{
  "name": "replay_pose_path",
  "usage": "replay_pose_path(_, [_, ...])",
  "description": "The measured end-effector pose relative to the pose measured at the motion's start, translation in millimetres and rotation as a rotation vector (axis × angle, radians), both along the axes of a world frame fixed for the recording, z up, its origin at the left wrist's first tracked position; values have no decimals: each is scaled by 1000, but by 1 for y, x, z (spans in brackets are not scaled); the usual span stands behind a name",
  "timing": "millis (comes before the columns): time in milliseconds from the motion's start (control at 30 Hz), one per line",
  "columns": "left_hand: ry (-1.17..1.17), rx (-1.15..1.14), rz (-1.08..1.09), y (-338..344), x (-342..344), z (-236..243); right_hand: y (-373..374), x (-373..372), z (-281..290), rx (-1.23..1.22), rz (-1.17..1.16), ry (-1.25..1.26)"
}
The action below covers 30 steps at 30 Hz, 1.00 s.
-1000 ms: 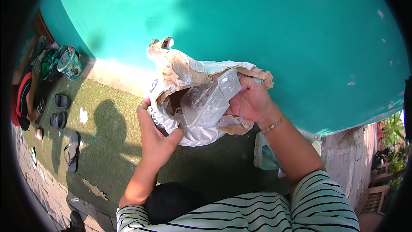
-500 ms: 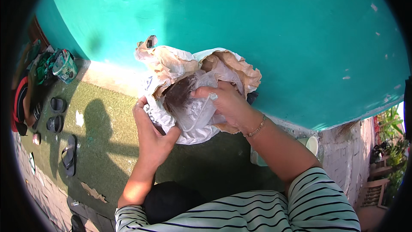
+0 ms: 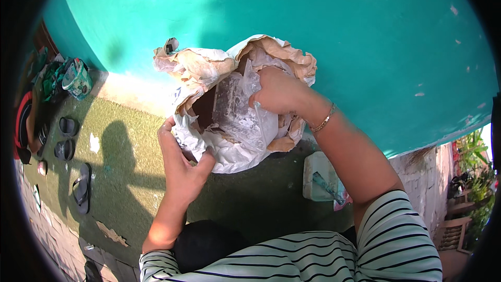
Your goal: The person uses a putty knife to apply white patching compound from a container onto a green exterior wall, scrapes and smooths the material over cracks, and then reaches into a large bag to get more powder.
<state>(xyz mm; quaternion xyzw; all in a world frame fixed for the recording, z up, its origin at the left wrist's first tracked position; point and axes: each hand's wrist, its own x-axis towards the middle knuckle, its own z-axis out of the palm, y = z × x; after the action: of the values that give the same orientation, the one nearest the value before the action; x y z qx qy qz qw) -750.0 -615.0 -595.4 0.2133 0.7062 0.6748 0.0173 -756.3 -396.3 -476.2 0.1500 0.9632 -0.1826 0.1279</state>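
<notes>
A crumpled white paper sack [image 3: 229, 159] with a brown inner layer stands with its mouth open against the wall. Inside it is a clear plastic liner [image 3: 255, 122] smeared with white powder; the sack's dark interior shows to the liner's left. My left hand [image 3: 183, 172] grips the sack's near left side, thumb in front and fingers on the outer left. At the mouth's right side, my right hand [image 3: 282, 93] is closed on the bunched plastic liner, its fingertips partly hidden by the folds.
A turquoise wall [image 3: 339, 31] rises behind the sack. Right of it sits a pale green tub [image 3: 315, 167] with a paint-stained brush [image 3: 327, 185]. On the green mat [image 3: 130, 172] lie several sandals [image 3: 82, 190]. A paint-splashed bucket [image 3: 77, 81] stands far left, near a partly visible person [image 3: 26, 120].
My right hand has moved up and right, drawing the plastic liner with it. The sack's top has shifted slightly up and left. The tub and brush have come into fuller view.
</notes>
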Motion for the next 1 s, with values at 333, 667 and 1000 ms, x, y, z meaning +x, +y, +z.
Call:
replay_pose_path(333, [-128, 133, 55, 1, -6, 5, -51, -19, 10, 201, 322, 27])
replay_pose_path(667, [-100, 267, 46, 6, -12, 13, -42, -7, 54, 237, 436, 228])
replay_pose_path(1000, [-67, 220, -6, 8, -10, 21, -46, -14, -13, 424, 663, 209])
